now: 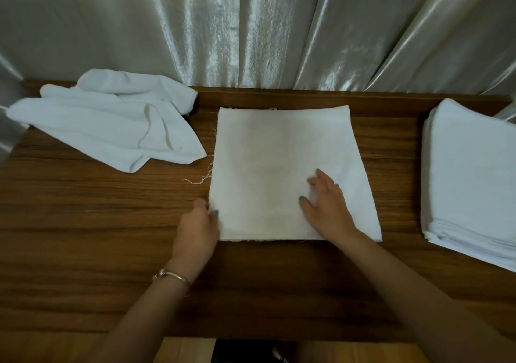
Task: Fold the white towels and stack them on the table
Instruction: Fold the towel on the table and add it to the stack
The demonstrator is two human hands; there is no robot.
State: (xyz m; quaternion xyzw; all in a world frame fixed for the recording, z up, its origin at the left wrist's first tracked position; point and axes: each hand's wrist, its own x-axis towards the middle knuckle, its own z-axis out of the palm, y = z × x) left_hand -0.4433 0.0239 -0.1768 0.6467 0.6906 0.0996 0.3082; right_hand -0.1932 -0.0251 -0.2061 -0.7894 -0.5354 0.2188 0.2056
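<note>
1. While a wooden table [83, 223] fills the view, a loose pile of unfolded white towels [111, 128] lies at its far left, well apart from both hands.
2. Just right of the pile, the person's left hand [195, 226] pinches the near left edge of the towel being folded [268, 150], thumb on top and fingers curled around the edge.
3. This towel lies flat at the table's centre, roughly square, its sides running away from the person.
4. On its near right part, the right hand [326, 206] rests open, fingers spread, pressing the cloth down.
5. At the far right sits the stack of folded towels [472, 184], nearer the right hand.
6. The next fold likely carries the pinched left edge rightward, across toward the pressing hand.
</note>
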